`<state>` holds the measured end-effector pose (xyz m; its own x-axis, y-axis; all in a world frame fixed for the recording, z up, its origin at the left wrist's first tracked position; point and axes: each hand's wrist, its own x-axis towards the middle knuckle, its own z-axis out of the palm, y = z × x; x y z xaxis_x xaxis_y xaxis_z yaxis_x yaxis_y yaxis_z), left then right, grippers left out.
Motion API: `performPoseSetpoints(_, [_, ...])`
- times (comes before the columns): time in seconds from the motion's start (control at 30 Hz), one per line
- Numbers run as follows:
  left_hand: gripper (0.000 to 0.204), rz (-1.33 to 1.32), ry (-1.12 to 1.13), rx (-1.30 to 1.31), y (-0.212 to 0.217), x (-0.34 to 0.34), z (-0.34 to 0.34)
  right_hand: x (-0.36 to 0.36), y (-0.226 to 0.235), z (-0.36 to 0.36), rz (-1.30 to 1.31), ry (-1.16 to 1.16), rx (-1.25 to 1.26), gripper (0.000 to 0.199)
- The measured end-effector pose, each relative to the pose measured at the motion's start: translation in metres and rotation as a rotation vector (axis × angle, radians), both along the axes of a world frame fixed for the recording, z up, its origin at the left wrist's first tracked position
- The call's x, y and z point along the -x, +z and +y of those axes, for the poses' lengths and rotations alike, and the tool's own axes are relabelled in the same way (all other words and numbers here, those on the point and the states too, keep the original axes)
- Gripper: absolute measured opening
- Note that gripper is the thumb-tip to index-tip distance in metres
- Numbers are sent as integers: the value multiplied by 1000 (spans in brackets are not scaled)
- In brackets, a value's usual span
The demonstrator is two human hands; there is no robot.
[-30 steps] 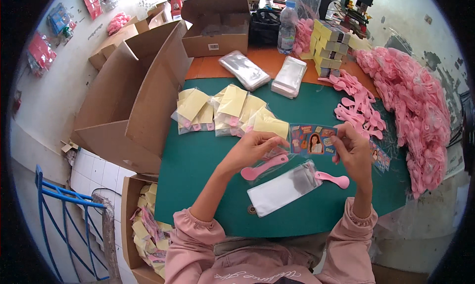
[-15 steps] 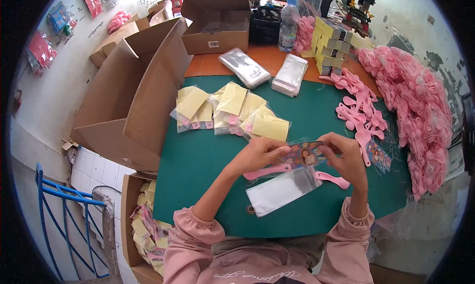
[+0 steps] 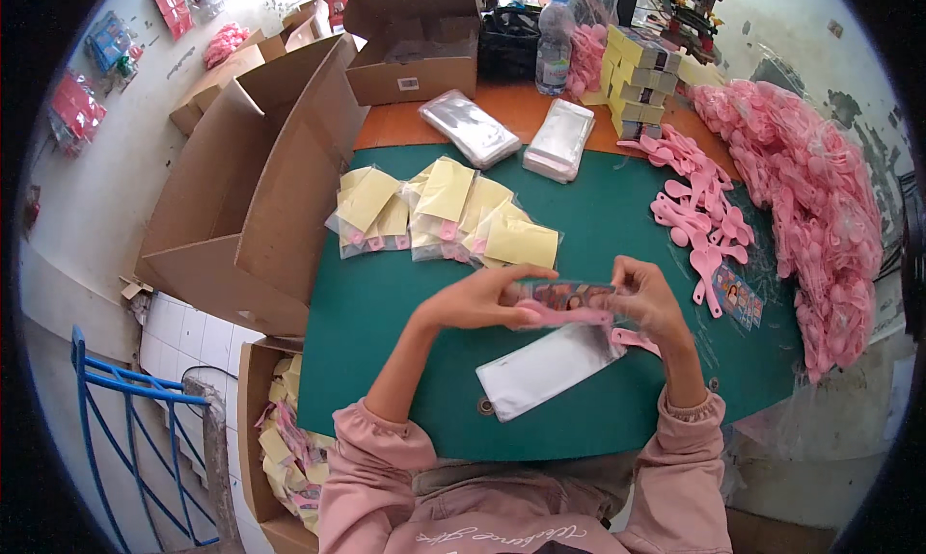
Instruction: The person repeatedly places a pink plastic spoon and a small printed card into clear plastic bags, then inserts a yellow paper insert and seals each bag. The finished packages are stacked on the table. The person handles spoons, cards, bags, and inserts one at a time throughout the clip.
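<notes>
A colourful printed card point(image 3: 577, 295) in what looks like a clear plastic bag is stretched between my two hands, blurred by motion. My left hand point(image 3: 482, 299) is closed on its left end, the thumb at a pink spoon point(image 3: 569, 315) lying along the card's lower edge. Fingers of my right hand point(image 3: 648, 298) pinch the right end. Whether the spoon is inside the bag I cannot tell. Below them, a stack of clear plastic bags point(image 3: 545, 373) lies on the green table mat point(image 3: 405, 361). Another pink spoon point(image 3: 635, 340) shows partly beneath my right hand.
Filled bags with yellow cards point(image 3: 444, 192) lie beyond my left hand. Loose pink spoons point(image 3: 709, 207) and a big pile of bagged spoons point(image 3: 801, 226) are at right. Card stacks point(image 3: 639, 77), a water bottle point(image 3: 555, 48) and cardboard boxes point(image 3: 280, 159) stand around the mat.
The pink spoon at my left hand has come up against the card. My left hand has shifted slightly left, and the card has turned to a flatter angle.
</notes>
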<state>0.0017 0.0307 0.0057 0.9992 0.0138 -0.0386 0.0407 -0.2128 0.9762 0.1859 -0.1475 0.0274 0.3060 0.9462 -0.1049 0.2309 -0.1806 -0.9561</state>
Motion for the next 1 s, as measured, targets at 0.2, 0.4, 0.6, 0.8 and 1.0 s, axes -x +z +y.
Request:
performPoseSetpoints(0.2, [57, 43, 178, 343, -15, -1, 4, 9, 15, 5, 290, -101, 24, 18])
performPoseSetpoints(0.4, [51, -58, 144, 421, -21, -14, -11, -8, -8, -2, 225, -100, -37, 14])
performPoseSetpoints(0.6, [45, -167, 488, 247, -27, -25, -37, -3, 4, 2, -500, -463, -195, 22])
performPoseSetpoints(0.8, [46, 139, 202, 667, -25, -20, -46, 21, 3, 5, -672, 13, -206, 30])
performPoseSetpoints(1.0, [50, 215, 212, 570, -17, -16, -41, 37, -12, 7, -655, 89, -134, 23])
